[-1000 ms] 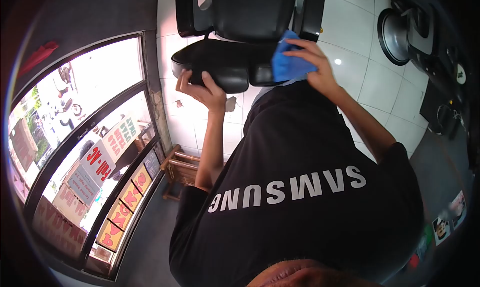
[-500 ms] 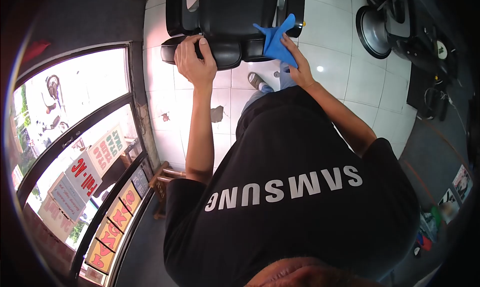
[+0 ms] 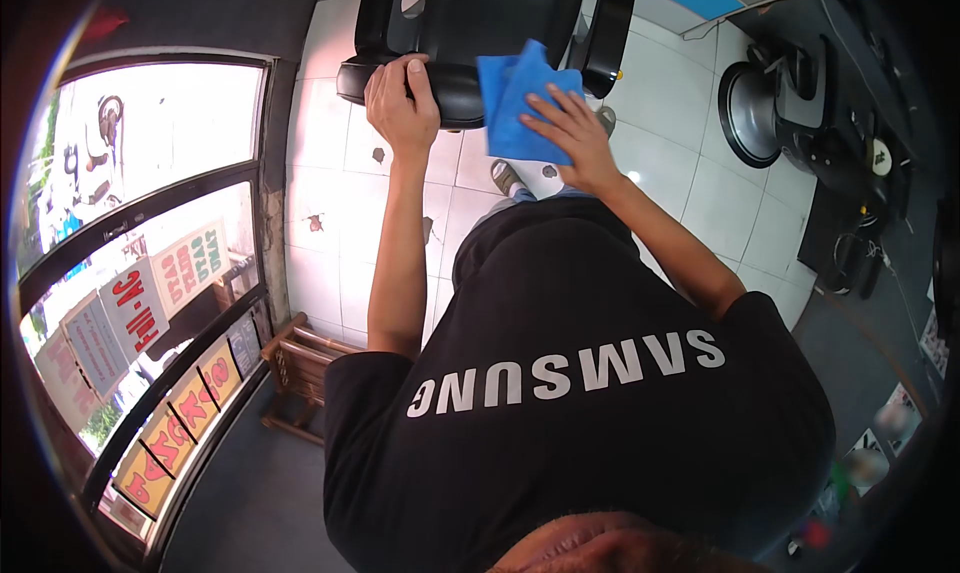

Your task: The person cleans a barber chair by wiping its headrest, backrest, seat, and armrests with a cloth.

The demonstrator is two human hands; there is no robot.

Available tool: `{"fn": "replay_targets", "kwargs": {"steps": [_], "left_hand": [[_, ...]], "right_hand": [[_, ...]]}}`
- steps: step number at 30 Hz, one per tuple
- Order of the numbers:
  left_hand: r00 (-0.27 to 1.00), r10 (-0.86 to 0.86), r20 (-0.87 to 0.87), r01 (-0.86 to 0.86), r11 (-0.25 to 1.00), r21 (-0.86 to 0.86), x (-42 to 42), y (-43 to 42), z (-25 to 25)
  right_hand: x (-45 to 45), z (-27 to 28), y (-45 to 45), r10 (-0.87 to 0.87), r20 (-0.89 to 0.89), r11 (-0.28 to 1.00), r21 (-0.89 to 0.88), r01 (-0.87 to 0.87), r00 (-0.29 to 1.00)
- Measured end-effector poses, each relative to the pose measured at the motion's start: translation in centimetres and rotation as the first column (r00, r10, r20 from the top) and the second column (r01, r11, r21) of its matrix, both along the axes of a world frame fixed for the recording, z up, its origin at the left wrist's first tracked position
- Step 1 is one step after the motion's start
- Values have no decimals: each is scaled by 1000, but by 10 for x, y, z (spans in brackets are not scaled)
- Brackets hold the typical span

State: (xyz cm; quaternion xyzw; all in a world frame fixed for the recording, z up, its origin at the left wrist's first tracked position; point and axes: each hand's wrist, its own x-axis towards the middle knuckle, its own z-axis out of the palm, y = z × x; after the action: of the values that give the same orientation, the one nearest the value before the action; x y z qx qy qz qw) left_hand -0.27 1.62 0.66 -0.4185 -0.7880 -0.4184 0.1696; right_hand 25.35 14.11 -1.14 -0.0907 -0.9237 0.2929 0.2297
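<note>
A black padded chair [image 3: 500, 18] stands at the top of the view, its near cushion edge [image 3: 458, 98] toward me. My left hand [image 3: 403, 108] is closed over the left part of that edge, thumb beside the bent fingers. Just right of it, a blue cloth [image 3: 525, 113] hangs partly unfolded in front of the cushion's right end. My right hand [image 3: 572, 138] holds the cloth by its right side, fingers lying across it. Whether the cloth touches the cushion is unclear.
Glass windows with signs [image 3: 130, 308] are on the left, above a wooden rack [image 3: 305, 363]. A second black chair with a round metal base [image 3: 750, 113] is at the upper right. White floor tiles [image 3: 670, 153] have broken patches. My feet are below the chair.
The cloth has moved left across the cushion with my right hand and looks more spread out. My left hand has gone from the cushion's underside to over its edge. The view has shifted.
</note>
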Motion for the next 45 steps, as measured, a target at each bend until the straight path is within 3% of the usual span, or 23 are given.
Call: {"fn": "replay_targets", "kwargs": {"steps": [2, 3, 4, 5, 8, 10, 11, 12, 13, 14, 16, 19, 21, 27, 33, 34, 36, 39, 42, 45], "left_hand": [[944, -61, 324, 8, 987, 162, 3, 1, 14], [877, -108, 467, -9, 970, 241, 4, -2, 19], [834, -254, 489, 35, 910, 413, -12, -9, 10], [766, -330, 551, -38, 834, 551, -19, -13, 8], [877, -53, 478, -128, 932, 339, -56, -34, -1], [896, 92, 435, -187, 966, 180, -82, -32, -5], [912, 189, 363, -215, 976, 33, -95, -30, -12], [922, 167, 349, -173, 985, -15, -113, -26, -31], [931, 143, 335, -130, 990, -60, -126, -23, -49], [878, 114, 465, -116, 993, -25, -128, -21, -51], [718, 33, 695, -88, 995, 44, -129, -17, -56], [686, 31, 727, -84, 996, 36, -142, -26, -68], [740, 28, 672, -89, 995, 56, -143, -22, -75], [791, 91, 604, -138, 990, 31, -132, -16, -70], [790, 42, 611, -117, 990, 83, -137, -20, -77], [769, -45, 638, -59, 988, 140, -142, -25, -82], [760, -26, 649, -76, 989, 129, -144, -26, -86], [772, 46, 634, -116, 991, 70, -140, -21, -79], [809, 102, 579, -148, 988, 32, -136, -18, -80], [830, 130, 543, -155, 988, 1, -129, -16, -74]], "right_hand": [[17, -6, 10, -64, -28, 998, 11, 65, 998], [16, -4, 11, -180, -100, 939, -312, 141, 979], [14, -3, 11, -307, -126, 775, -608, 171, 944], [11, -2, 12, -429, -101, 522, -838, 155, 898], [-31, 56, 10, -639, 157, -3, -979, 202, 753], [-54, 20, 6, -385, 0, 559, -795, 233, 923], [-71, 6, -1, -237, -62, 889, -416, 191, 969], [-96, 33, -10, 18, -108, 956, -289, -49, 994], [-123, 42, -19, 198, 58, 971, -146, -188, 979], [-143, 40, -29, 208, 122, 961, 160, -226, 970], [-174, 37, -41, 192, 173, 945, 235, -230, 966], [-164, 42, -43, 272, 231, 901, 279, -331, 934], [-124, 55, -32, 358, 296, 814, 366, -452, 885], [-56, 51, -14, 242, 270, 926, 222, -305, 932], [-183, 39, -48, 199, 184, 926, 285, -246, 963], [-192, 34, -51, 197, 172, 931, 276, -239, 965], [-201, 26, -56, 191, 149, 939, 259, -224, 970], [-143, 53, -39, 302, 194, 888, 299, -349, 933], [-77, 61, -22, 282, 296, 891, 271, -363, 913], [-67, 60, -23, 215, 289, 927, 240, -288, 933]]}}
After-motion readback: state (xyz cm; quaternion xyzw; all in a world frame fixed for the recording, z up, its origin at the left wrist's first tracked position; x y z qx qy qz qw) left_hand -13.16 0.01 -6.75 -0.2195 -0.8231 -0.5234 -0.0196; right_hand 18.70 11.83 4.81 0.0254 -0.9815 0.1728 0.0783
